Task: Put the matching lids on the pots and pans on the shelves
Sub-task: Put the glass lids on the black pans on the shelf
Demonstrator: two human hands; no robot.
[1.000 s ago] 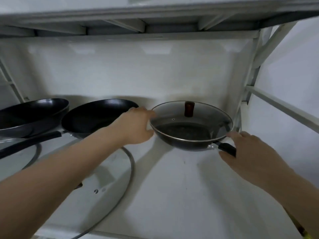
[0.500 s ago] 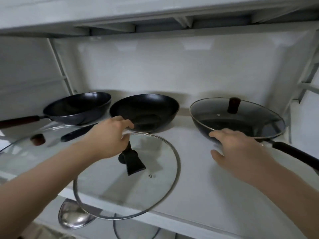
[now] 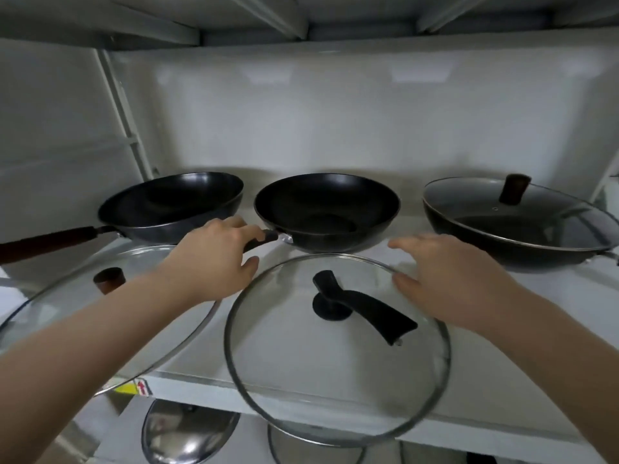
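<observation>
Currently we grip the middle wok's handle left hand, right hand spread empty; black-handled glass lid, before the middle wok, goes on next.

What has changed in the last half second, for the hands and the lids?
The left hand has left the glass lid with the black handle and moved back to the middle pan's handle. The right hand came across from the covered pan to that lid's rim. Pans and the brown-knob lid stayed put.

yellow sticker with red arrow, white back wall
</observation>
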